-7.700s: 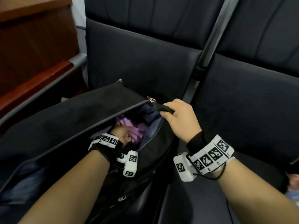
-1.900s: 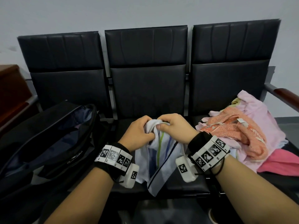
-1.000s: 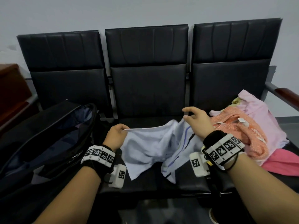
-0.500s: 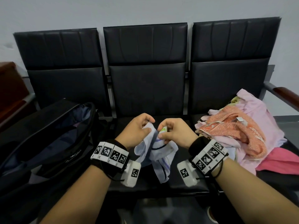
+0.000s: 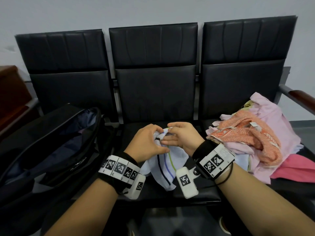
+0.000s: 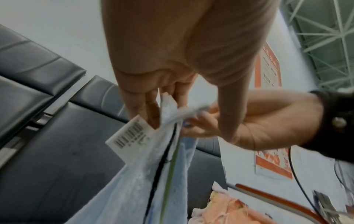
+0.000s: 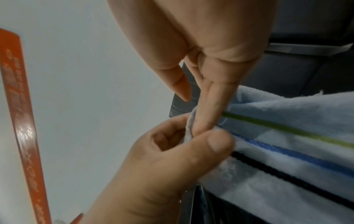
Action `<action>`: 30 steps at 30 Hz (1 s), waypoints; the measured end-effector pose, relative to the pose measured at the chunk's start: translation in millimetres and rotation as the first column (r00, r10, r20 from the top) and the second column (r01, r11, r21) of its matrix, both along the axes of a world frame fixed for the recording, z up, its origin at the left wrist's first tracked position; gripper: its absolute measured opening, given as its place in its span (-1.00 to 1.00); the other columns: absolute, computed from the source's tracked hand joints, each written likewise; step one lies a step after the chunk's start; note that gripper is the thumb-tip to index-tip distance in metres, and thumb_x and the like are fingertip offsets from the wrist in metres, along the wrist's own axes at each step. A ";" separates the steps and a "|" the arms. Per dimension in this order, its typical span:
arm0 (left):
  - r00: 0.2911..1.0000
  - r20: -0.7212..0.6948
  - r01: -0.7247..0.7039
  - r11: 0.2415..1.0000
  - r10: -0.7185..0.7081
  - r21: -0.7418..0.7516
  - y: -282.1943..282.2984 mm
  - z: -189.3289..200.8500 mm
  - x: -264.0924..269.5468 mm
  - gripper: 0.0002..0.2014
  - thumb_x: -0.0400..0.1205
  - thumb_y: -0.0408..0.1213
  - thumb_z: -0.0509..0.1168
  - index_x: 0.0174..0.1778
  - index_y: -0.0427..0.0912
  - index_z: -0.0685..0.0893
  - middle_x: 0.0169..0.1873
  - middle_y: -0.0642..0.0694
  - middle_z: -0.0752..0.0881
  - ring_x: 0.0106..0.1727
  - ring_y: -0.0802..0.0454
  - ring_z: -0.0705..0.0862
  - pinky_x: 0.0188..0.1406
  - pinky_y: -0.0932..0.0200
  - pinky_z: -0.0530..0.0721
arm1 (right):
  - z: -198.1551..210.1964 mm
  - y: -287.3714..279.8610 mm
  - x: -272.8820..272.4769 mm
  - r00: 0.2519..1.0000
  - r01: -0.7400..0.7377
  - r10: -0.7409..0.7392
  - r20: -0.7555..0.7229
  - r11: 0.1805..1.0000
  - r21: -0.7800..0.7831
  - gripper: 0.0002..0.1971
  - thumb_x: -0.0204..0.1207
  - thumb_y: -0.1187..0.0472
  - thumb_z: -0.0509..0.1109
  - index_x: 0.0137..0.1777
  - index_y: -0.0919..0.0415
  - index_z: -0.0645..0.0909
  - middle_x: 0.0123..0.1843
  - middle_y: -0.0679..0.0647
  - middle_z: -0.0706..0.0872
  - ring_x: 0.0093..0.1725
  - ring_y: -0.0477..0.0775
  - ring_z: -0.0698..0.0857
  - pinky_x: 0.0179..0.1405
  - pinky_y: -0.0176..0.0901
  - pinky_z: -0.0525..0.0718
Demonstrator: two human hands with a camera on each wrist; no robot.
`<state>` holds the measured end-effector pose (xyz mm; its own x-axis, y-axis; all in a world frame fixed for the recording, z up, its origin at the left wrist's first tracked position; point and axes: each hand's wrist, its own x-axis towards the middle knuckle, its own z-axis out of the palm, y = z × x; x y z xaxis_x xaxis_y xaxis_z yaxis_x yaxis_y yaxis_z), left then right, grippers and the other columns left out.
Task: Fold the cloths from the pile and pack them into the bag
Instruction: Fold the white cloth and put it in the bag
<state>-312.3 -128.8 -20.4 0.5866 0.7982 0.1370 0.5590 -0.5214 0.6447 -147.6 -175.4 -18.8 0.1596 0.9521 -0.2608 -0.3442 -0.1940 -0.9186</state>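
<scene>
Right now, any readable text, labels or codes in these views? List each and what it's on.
Black bag: pale script logo on its side, too small to read.
White tag on the striped cloth: barcode and print, blurred.
Orange poster: blurred, unreadable.
Wristbands: square black-and-white markers, no words.

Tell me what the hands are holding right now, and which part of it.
Both the left hand and the right hand pinch the striped towel at its bunched top edge, and the rest hangs down over the middle seat.
</scene>
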 end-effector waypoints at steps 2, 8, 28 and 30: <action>0.999 -0.033 0.006 0.999 -0.005 0.044 -2.0 -5.5 5.0 -0.53 0.31 -0.13 0.61 0.12 0.03 0.67 -0.04 0.16 0.63 -0.02 0.24 0.65 -0.01 0.16 0.70 | 0.5 -0.6 -0.3 0.998 -0.032 0.033 -0.062 0.999 0.008 -0.61 0.67 0.46 0.25 0.48 0.39 0.37 0.03 0.46 0.78 -0.01 0.37 0.84 -0.10 0.09 0.85; 0.999 0.022 -0.052 0.990 0.049 0.134 4.4 -14.1 5.0 -0.71 0.54 -0.53 0.29 0.01 -0.08 0.76 -0.11 0.06 0.71 -0.07 0.14 0.68 -0.02 0.19 0.65 | -5.5 -2.9 7.1 0.988 -0.116 0.117 0.105 0.993 -0.015 -0.60 0.59 0.53 0.24 0.42 0.34 0.44 0.13 0.40 0.77 -0.01 0.32 0.85 -0.19 -0.01 0.85; 0.930 0.347 -0.240 0.915 0.121 0.323 45.3 47.8 -75.5 -0.72 0.43 -0.63 0.26 -0.19 -0.17 0.74 -0.21 0.05 0.76 -0.12 0.21 0.71 -0.01 0.36 0.62 | -69.6 -7.9 76.1 -0.271 -0.243 0.289 0.918 0.903 -0.355 -0.66 0.48 -0.17 0.39 0.04 0.06 0.75 0.40 -0.05 0.53 0.29 0.09 0.50 0.11 -0.02 0.61; 0.937 0.300 -0.278 0.898 0.177 0.340 51.9 46.5 -85.7 -0.73 0.44 -0.65 0.28 -0.19 -0.19 0.75 -0.21 0.00 0.76 -0.11 0.08 0.72 0.01 0.21 0.64 | -56.6 -7.0 87.3 -0.240 -0.260 0.214 0.947 0.925 -0.275 -0.68 0.50 -0.16 0.41 0.09 0.00 0.77 0.45 -0.09 0.53 0.35 0.07 0.49 0.21 -0.04 0.59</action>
<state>-398.0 -76.9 26.0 0.2990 0.7658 0.5693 0.5339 -0.6287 0.5653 -60.3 -182.4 -75.4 -0.0421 0.9968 -0.0676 0.9922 0.0338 -0.1197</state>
